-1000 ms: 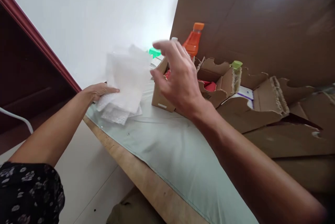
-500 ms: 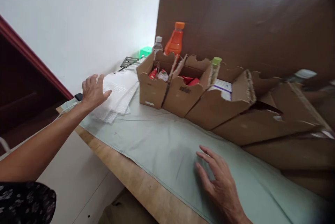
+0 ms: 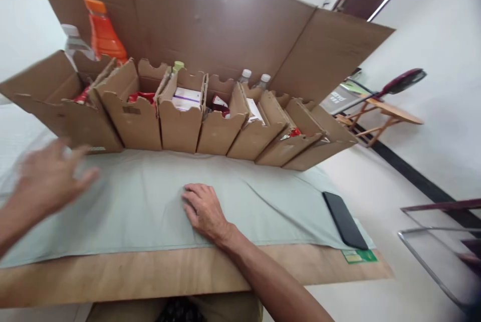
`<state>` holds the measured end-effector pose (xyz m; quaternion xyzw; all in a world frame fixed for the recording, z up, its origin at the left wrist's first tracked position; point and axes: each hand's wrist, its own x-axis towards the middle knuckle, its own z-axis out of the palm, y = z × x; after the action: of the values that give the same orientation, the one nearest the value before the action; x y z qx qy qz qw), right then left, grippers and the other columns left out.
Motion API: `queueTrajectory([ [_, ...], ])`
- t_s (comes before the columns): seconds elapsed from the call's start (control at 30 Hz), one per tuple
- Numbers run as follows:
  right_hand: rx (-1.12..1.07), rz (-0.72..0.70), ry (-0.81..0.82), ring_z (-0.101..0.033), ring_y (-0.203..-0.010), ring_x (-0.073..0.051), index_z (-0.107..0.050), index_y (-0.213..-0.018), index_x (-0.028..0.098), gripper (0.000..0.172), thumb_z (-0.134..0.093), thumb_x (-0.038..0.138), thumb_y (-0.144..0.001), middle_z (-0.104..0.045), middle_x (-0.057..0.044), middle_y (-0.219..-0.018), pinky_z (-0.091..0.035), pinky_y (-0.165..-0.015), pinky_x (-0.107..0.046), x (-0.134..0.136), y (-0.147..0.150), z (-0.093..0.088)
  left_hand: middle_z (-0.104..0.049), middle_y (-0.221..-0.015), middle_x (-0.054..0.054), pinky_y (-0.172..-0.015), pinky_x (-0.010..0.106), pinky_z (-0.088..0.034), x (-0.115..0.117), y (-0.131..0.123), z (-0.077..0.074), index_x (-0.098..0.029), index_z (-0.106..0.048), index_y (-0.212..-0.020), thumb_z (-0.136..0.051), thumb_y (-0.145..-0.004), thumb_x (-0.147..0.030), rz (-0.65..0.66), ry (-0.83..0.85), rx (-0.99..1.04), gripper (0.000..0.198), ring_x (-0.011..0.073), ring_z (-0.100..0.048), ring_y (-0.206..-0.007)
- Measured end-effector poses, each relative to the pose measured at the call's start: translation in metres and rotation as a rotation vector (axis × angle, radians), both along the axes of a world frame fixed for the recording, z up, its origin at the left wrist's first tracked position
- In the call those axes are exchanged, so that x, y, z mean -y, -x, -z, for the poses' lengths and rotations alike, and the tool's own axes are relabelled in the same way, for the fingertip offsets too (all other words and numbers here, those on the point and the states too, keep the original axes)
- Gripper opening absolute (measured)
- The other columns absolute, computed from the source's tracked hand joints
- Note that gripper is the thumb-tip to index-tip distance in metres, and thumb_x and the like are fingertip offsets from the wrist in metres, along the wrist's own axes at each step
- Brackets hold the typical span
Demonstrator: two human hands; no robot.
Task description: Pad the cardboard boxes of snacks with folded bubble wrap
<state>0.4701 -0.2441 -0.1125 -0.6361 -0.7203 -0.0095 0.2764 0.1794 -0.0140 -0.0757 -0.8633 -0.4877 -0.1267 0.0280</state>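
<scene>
My left hand (image 3: 52, 176) is smeared by motion at the left, in front of the leftmost cardboard box (image 3: 78, 126). Its fingers look spread and nothing shows in them. Loosely bent, my right hand (image 3: 205, 209) rests on the pale green cloth (image 3: 150, 211) with fingers a little apart, holding nothing. Behind it stands a row of several cut-open cardboard boxes (image 3: 180, 129). Red packets (image 3: 143, 97), white-and-purple cartons (image 3: 187, 97) and other packages sit inside them.
An orange bottle (image 3: 105, 36) and clear bottles (image 3: 77, 43) stand behind the boxes, before a tall cardboard panel (image 3: 225, 21). A black phone (image 3: 344, 220) lies at the cloth's right end, beside a green card (image 3: 358, 256). A folding wooden stool (image 3: 391, 111) stands beyond.
The view has swung right, bringing the whole box row and the phone into sight. My left hand has left the bubble-wrap sheets; my right hand now lies on the cloth.
</scene>
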Motion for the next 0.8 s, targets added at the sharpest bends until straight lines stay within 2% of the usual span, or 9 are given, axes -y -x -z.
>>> queueTrajectory([
  [0.13,-0.015,-0.023,-0.057,-0.068,-0.107,-0.02,-0.07,-0.108,0.023,0.02,-0.066,0.016,-0.09,-0.076,-0.004,-0.119,-0.051,-0.091,-0.037,0.013,-0.01,-0.02,-0.045,-0.162,0.019,-0.119,0.06,-0.032,0.11,-0.117,0.022,-0.019,-0.064,-0.138,-0.053,-0.094,-0.044,0.427,0.085,-0.01,0.051,0.0406,-0.038,-0.151],
  [0.23,-0.038,0.048,-0.135,-0.068,-0.111,-0.02,-0.069,-0.111,0.024,0.019,-0.061,0.018,-0.095,-0.076,-0.006,-0.119,-0.049,-0.097,-0.037,0.041,-0.046,-0.048,-0.049,-0.16,0.016,-0.118,0.062,-0.033,0.153,-0.157,0.039,-0.025,-0.06,-0.145,-0.048,-0.1,-0.039,0.616,0.13,0.018,0.048,0.0378,-0.042,-0.149],
  [0.33,-0.029,0.242,-0.224,-0.067,-0.117,-0.025,-0.069,-0.113,0.023,0.02,-0.056,0.019,-0.099,-0.075,-0.011,-0.122,-0.048,-0.102,-0.044,0.082,-0.114,-0.084,-0.051,-0.159,0.016,-0.118,0.064,-0.032,0.157,-0.157,0.054,-0.025,-0.06,-0.146,-0.049,-0.101,-0.041,0.698,0.095,0.027,0.049,0.0386,-0.044,-0.147],
  [0.4,0.123,0.511,-0.298,-0.067,-0.119,-0.028,-0.068,-0.116,0.025,0.022,-0.057,0.023,-0.098,-0.074,-0.01,-0.123,-0.047,-0.105,-0.048,0.107,-0.169,-0.106,-0.05,-0.16,0.015,-0.119,0.062,-0.03,0.151,-0.151,0.062,-0.026,-0.058,-0.147,-0.051,-0.1,-0.043,0.719,0.042,0.037,0.05,0.0376,-0.045,-0.147],
  [0.5,0.32,0.809,-0.3,-0.058,-0.13,-0.038,-0.06,-0.135,0.019,0.047,-0.065,0.025,-0.089,-0.065,-0.018,-0.14,-0.041,-0.104,-0.056,0.125,-0.249,-0.134,-0.052,-0.159,0.014,-0.119,0.06,-0.03,0.147,-0.146,0.067,-0.027,-0.058,-0.147,-0.052,-0.1,-0.044,0.726,-0.013,0.051,0.051,0.0368,-0.046,-0.146],
  [0.57,0.399,0.866,-0.177,-0.053,-0.133,-0.041,-0.059,-0.139,0.013,0.052,-0.065,0.027,-0.089,-0.059,-0.024,-0.147,-0.038,-0.101,-0.054,0.123,-0.291,-0.146,-0.053,-0.158,0.015,-0.118,0.06,-0.03,0.148,-0.147,0.067,-0.026,-0.059,-0.147,-0.051,-0.1,-0.044,0.726,-0.031,0.058,0.051,0.0374,-0.047,-0.146],
  [0.63,0.441,0.84,-0.04,-0.06,-0.124,-0.036,-0.069,-0.125,0.012,0.038,-0.063,0.03,-0.091,-0.068,-0.023,-0.134,-0.038,-0.094,-0.047,0.115,-0.318,-0.155,-0.053,-0.157,0.016,-0.118,0.06,-0.031,0.15,-0.149,0.065,-0.025,-0.06,-0.146,-0.051,-0.1,-0.045,0.729,-0.039,0.063,0.051,0.0375,-0.047,-0.145],
  [0.7,0.461,0.779,0.067,-0.067,-0.104,-0.028,-0.077,-0.1,0.015,0.023,-0.062,0.031,-0.093,-0.078,-0.017,-0.107,-0.037,-0.084,-0.041,0.11,-0.33,-0.163,-0.054,-0.157,0.016,-0.118,0.06,-0.032,0.15,-0.15,0.065,-0.026,-0.061,-0.145,-0.05,-0.1,-0.046,0.73,-0.042,0.068,0.051,0.0374,-0.048,-0.145],
  [0.8,0.509,0.702,0.166,-0.066,-0.082,-0.022,-0.077,-0.082,0.018,0.023,-0.06,0.027,-0.093,-0.077,-0.01,-0.081,-0.032,-0.075,-0.039,0.117,-0.323,-0.172,-0.055,-0.156,0.016,-0.117,0.06,-0.033,0.15,-0.149,0.064,-0.025,-0.062,-0.144,-0.051,-0.1,-0.046,0.735,-0.046,0.08,0.05,0.0379,-0.05,-0.143],
])
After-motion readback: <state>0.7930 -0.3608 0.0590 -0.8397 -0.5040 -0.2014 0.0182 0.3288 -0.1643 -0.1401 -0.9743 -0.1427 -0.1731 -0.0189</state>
